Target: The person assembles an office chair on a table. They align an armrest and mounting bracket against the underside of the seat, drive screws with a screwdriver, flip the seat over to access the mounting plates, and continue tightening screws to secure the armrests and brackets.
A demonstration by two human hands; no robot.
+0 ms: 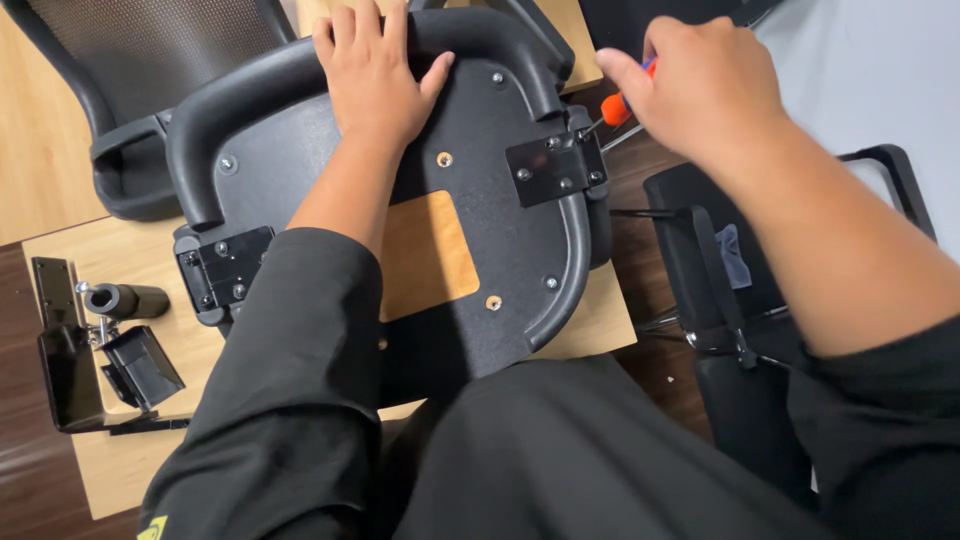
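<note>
Chair mechanism plate (95, 355): a black metal assembly with a short black cylinder, laid on the wooden table (125, 465) at the far left, well apart from both hands.

Left armrest bracket (222, 270): a black plate with screws, seen at the seat's left edge, below and left of the left hand's fingers.

Chair seat (500, 235): an upturned black plastic seat base, laid on the table with a curved black armrest (250, 85) arched over its upper part. A rectangular cut-out through which wood is shown is found below the left wrist.

Left hand (372, 75): laid flat, palm down, on the seat base by the armrest. The fingers (345, 30) are spread and extended over the armrest; nothing is gripped, the seat is only pressed.

Right armrest bracket (555, 168): a black metal plate with several screws, fixed at the seat's right edge, just below and left of the right hand's fingers.

Screwdriver (618, 105): an orange handle with a blue cap, mostly hidden in the fist; its thin shaft is angled down to the bracket's upper corner.

Right hand (705, 85): fingers curled tightly around the screwdriver handle, forefinger extended along it.

Second chair part (730, 280): a black piece beyond the table's right edge, beneath the right forearm.
</note>
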